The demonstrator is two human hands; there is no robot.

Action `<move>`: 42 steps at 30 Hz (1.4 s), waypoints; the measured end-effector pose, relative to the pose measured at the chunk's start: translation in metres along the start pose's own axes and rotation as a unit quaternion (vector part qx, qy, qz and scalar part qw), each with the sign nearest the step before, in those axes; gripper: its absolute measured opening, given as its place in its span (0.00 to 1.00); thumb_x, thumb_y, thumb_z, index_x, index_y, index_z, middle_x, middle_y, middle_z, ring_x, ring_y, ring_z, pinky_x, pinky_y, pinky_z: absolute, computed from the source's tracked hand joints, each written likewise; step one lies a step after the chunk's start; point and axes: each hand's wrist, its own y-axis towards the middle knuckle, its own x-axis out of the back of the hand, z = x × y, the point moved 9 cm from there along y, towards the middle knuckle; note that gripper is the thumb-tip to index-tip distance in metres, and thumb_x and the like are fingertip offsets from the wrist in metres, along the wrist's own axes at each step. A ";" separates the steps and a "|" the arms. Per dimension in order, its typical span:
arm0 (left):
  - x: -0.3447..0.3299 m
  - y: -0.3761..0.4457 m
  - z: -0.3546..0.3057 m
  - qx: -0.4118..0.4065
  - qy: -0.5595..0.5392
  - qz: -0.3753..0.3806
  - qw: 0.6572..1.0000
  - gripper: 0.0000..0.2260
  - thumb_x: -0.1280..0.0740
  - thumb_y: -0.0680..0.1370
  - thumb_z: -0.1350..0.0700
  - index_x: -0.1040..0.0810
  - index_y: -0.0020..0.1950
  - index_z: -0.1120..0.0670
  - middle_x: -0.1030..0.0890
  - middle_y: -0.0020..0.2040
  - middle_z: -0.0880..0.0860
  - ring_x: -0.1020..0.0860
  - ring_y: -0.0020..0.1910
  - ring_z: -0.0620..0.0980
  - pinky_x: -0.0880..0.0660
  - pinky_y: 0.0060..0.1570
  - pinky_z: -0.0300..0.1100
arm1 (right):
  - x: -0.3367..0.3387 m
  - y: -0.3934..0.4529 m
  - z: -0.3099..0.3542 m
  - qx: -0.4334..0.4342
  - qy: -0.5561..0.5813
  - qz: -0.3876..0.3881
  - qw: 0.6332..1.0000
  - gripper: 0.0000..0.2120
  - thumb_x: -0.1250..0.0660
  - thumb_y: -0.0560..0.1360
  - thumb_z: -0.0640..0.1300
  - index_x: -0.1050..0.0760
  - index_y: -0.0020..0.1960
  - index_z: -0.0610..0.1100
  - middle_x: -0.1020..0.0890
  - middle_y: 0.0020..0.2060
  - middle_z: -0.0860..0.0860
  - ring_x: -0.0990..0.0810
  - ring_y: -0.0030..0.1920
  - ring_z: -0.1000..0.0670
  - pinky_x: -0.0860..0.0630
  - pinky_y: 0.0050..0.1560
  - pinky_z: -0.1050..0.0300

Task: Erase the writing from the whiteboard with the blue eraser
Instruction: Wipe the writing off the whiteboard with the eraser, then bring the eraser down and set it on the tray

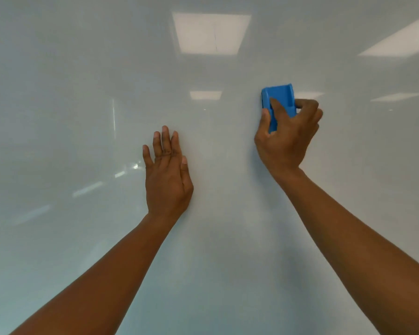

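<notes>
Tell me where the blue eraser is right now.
In the head view, the blue eraser sits right of centre against the whiteboard, gripped by the right hand, above and right of the flat left hand.

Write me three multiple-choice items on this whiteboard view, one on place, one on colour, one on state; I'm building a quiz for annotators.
1. Where is the blue plastic block eraser?
A. Against the glossy white whiteboard, up and to the right of the left hand
B. Under the left hand
C. Lying on a desk

2. What colour is the eraser?
A. Red
B. Blue
C. Black

3. How is the left hand?
A. Gripping a marker
B. Curled in a fist
C. Fingers straight, holding nothing

Answers: 1 A, the right hand holds it up at the board; 2 B, its body is plainly blue; 3 C, the fingers are extended at the board.
</notes>
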 end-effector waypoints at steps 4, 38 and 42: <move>-0.011 0.003 -0.020 0.000 0.014 0.011 1.000 0.24 0.51 0.85 0.55 0.46 0.81 0.60 0.48 0.81 0.57 0.54 0.81 0.53 0.59 0.79 0.53 | -0.018 0.042 0.039 -0.003 -0.003 0.007 1.000 0.16 0.38 0.77 0.52 0.21 0.61 0.48 0.28 0.59 0.40 0.30 0.59 0.38 0.32 0.56 0.47; -0.028 -0.005 -0.044 0.090 0.031 -0.107 0.990 0.24 0.50 0.84 0.59 0.46 0.81 0.61 0.45 0.81 0.58 0.50 0.81 0.55 0.57 0.80 0.49 | 0.029 -0.008 -0.071 0.010 0.039 -0.011 0.999 0.13 0.33 0.76 0.49 0.19 0.58 0.46 0.25 0.53 0.38 0.27 0.53 0.38 0.26 0.53 0.43; -0.027 -0.006 -0.043 0.090 0.024 -0.094 0.991 0.24 0.50 0.85 0.58 0.46 0.81 0.61 0.45 0.81 0.59 0.49 0.81 0.56 0.59 0.79 0.47 | 0.011 -0.073 -0.035 0.093 0.048 0.063 0.992 0.13 0.31 0.75 0.48 0.19 0.58 0.47 0.24 0.54 0.39 0.27 0.50 0.40 0.26 0.49 0.45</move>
